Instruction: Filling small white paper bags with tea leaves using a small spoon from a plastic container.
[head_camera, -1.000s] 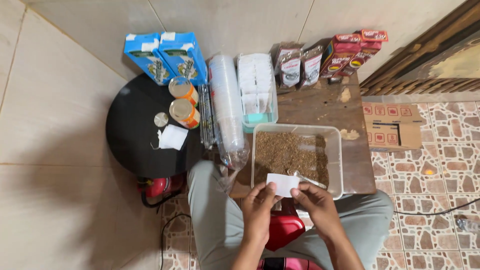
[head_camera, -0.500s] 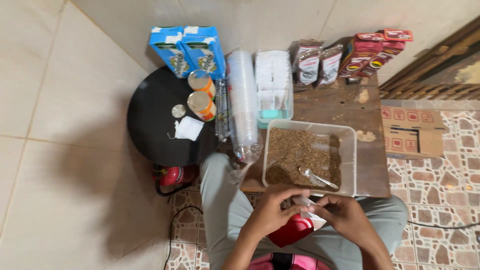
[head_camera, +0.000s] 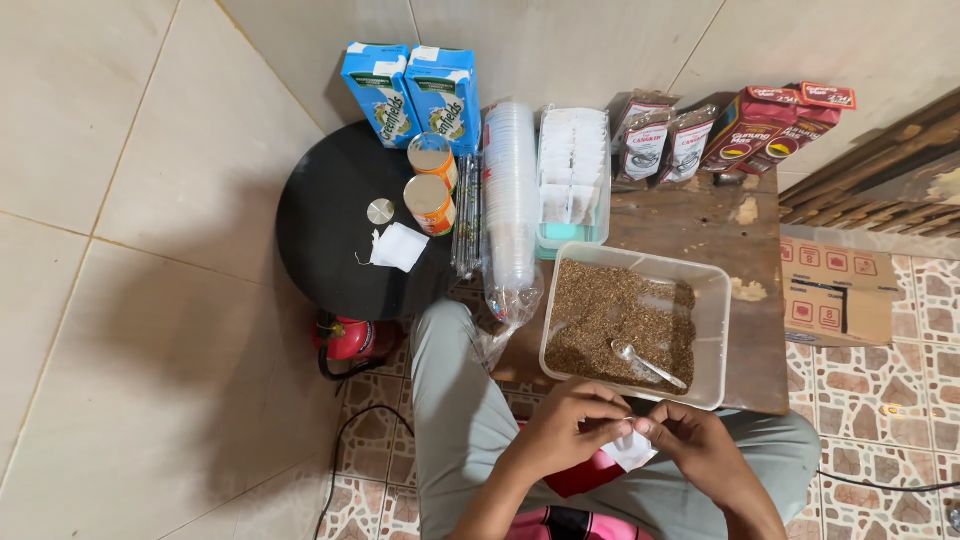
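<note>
My left hand (head_camera: 572, 425) and my right hand (head_camera: 697, 442) meet over my lap, both pinching a small white paper sachet (head_camera: 632, 450). Just beyond them stands a clear plastic tub (head_camera: 716, 320) filled with brown granules, with a metal spoon (head_camera: 648, 364) lying in it. The tub rests on a worn wooden table (head_camera: 730, 225). My legs in grey trousers (head_camera: 455, 400) show below.
A round black table (head_camera: 325, 235) carries two blue cartons (head_camera: 410, 95), two orange cans (head_camera: 430, 190), a lid and a white sachet (head_camera: 398, 247). A sleeve of clear cups (head_camera: 510, 200), a tray of white sachets (head_camera: 572, 175), dark and red packets (head_camera: 730, 130), a cardboard box (head_camera: 835, 290) and a red extinguisher (head_camera: 345, 338) surround me.
My hands drew back from the tub's near edge to my lap, still on the white sachet. The view has shifted slightly.
</note>
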